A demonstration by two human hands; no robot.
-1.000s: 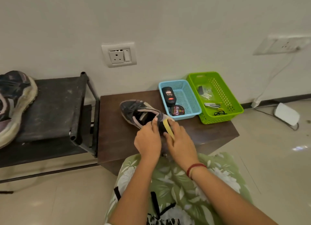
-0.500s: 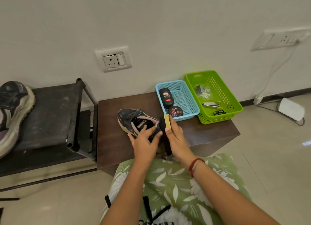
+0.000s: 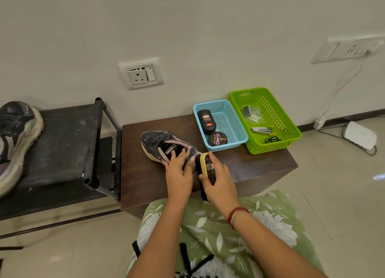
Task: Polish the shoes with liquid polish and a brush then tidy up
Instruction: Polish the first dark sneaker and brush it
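Shoe (image 3: 164, 144) lies on the brown worktop (image 3: 141, 177), toe toward the wall, heel toward the person.

Left hand (image 3: 179, 173): we note it holds the shoe at the heel end, with the fingers laid across the collar and the thumb against the heel.

Right hand (image 3: 220, 182): clamped round a brush (image 3: 205, 165), fingers curled over its labelled back and thumb on the near side. The brush has a yellow body and stands on edge just right of the shoe's heel. We cannot tell whether the bristles touch the heel.

Right of the shoe, toward the wall, we record a blue basket (image 3: 229, 121) on the same worktop. In it are the polish bottle (image 3: 206, 121), lying flat, and a round tin (image 3: 217, 139) at the corner nearest the shoe. A green basket (image 3: 279, 115) stands farther right of the shoe, touching the blue one; it holds small items too small for us to identify.

Well left of the shoe, a second shoe (image 3: 14, 140) rests on a black rack (image 3: 62, 144).
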